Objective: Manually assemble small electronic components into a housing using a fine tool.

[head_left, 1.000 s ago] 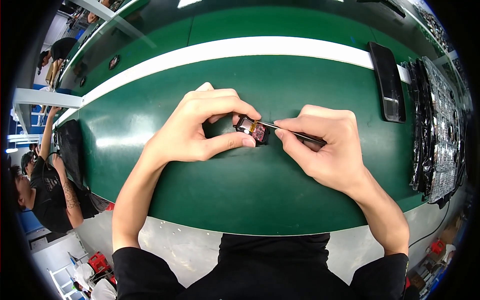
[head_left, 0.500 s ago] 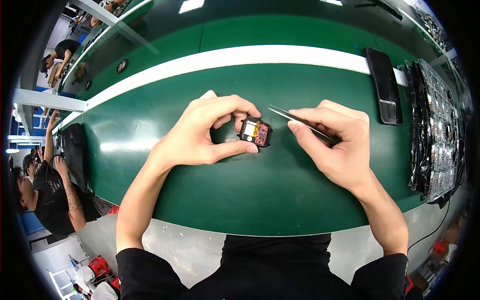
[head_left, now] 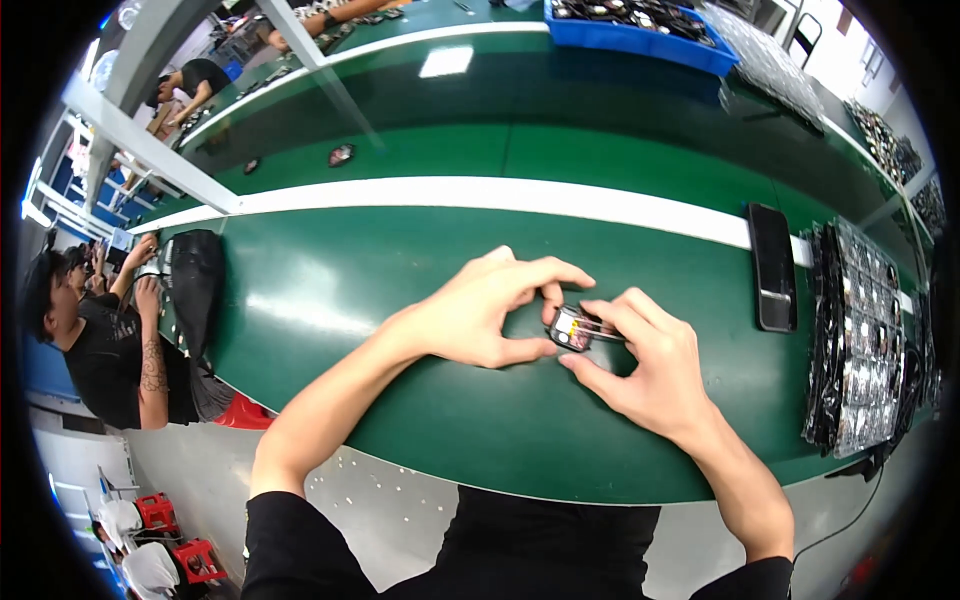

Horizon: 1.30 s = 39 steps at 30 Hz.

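Note:
A small open black smartwatch case (head_left: 571, 328) lies low over the green bench, its inside facing up with a white block, a yellow strip and a reddish circuit board. My left hand (head_left: 480, 308) holds it at the left side, thumb at the lower edge and a bent finger at the upper one. Its index finger reaches out above the case. My right hand (head_left: 655, 365) is closed on thin metal tweezers (head_left: 604, 332), whose tips lie over the circuit board. Right thumb and index finger frame the case's right side; whether they press on it I cannot tell.
A black phone (head_left: 771, 265) lies at the right, beside stacked clear trays of parts (head_left: 860, 335). Behind the white rail (head_left: 480, 192) stands a blue bin (head_left: 640, 42) of dark pieces. Leftward are a black bag (head_left: 197, 290) and a seated person (head_left: 110, 345).
My right hand has moved left to the case, bringing the tweezers over the board. My left index finger has lifted off the case. The head view has shifted, showing more of the far bench.

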Each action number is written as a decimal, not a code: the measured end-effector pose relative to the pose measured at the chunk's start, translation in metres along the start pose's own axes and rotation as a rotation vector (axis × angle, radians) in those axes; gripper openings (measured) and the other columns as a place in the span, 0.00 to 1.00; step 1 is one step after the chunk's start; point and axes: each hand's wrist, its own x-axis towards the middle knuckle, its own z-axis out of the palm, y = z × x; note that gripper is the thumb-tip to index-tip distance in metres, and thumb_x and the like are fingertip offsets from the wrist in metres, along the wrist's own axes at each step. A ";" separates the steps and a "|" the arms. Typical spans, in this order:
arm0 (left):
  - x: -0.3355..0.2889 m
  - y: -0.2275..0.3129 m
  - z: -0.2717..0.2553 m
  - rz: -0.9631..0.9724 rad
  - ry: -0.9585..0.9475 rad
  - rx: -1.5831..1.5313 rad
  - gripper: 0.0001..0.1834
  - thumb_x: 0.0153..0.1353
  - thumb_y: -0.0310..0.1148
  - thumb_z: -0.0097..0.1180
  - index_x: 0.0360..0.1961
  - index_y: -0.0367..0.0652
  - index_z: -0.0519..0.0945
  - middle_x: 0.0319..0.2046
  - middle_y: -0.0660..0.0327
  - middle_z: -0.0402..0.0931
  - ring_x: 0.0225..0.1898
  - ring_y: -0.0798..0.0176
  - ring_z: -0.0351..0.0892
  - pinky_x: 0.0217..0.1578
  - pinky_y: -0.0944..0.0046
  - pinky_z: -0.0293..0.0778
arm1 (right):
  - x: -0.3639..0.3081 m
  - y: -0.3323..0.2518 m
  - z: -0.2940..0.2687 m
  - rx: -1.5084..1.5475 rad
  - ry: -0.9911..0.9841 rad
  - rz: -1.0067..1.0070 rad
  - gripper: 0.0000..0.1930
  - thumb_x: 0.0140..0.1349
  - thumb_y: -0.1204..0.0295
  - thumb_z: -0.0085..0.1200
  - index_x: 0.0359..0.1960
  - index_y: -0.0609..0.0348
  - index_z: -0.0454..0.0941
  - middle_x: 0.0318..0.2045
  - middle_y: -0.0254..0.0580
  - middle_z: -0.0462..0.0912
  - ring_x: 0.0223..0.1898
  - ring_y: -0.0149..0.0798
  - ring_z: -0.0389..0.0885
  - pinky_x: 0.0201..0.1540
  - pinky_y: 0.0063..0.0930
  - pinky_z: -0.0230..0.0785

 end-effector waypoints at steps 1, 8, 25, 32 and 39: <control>-0.001 -0.001 0.003 -0.001 -0.012 -0.031 0.41 0.52 0.33 0.79 0.71 0.54 0.82 0.38 0.72 0.85 0.32 0.69 0.66 0.46 0.62 0.62 | -0.003 0.000 0.003 -0.020 -0.003 0.011 0.22 0.57 0.66 0.79 0.52 0.60 0.88 0.37 0.41 0.85 0.34 0.46 0.90 0.35 0.38 0.81; -0.007 -0.002 -0.006 -0.036 -0.020 -0.195 0.31 0.60 0.30 0.76 0.67 0.46 0.86 0.41 0.69 0.86 0.34 0.72 0.70 0.45 0.65 0.68 | -0.005 -0.006 -0.001 0.010 -0.004 0.019 0.20 0.55 0.66 0.79 0.47 0.62 0.89 0.37 0.39 0.86 0.35 0.42 0.91 0.38 0.36 0.84; -0.064 -0.209 -0.148 -0.550 0.886 0.624 0.31 0.72 0.40 0.71 0.73 0.49 0.79 0.66 0.55 0.81 0.66 0.48 0.79 0.68 0.49 0.75 | -0.078 -0.032 -0.147 -0.279 0.420 -0.106 0.22 0.55 0.65 0.82 0.48 0.59 0.87 0.35 0.38 0.83 0.32 0.37 0.87 0.30 0.32 0.77; -0.041 -0.246 -0.156 -0.430 0.843 0.605 0.18 0.77 0.29 0.65 0.65 0.44 0.81 0.59 0.54 0.85 0.62 0.48 0.82 0.65 0.51 0.77 | -0.169 0.039 -0.276 -0.719 0.793 0.381 0.24 0.55 0.61 0.80 0.49 0.62 0.88 0.37 0.43 0.87 0.38 0.43 0.88 0.44 0.39 0.82; -0.053 -0.236 -0.165 -0.346 0.859 0.363 0.19 0.76 0.27 0.67 0.64 0.40 0.80 0.54 0.54 0.85 0.57 0.57 0.84 0.63 0.58 0.78 | -0.250 0.085 -0.324 -0.723 0.989 0.780 0.22 0.57 0.63 0.80 0.47 0.65 0.90 0.34 0.40 0.91 0.35 0.33 0.86 0.44 0.32 0.79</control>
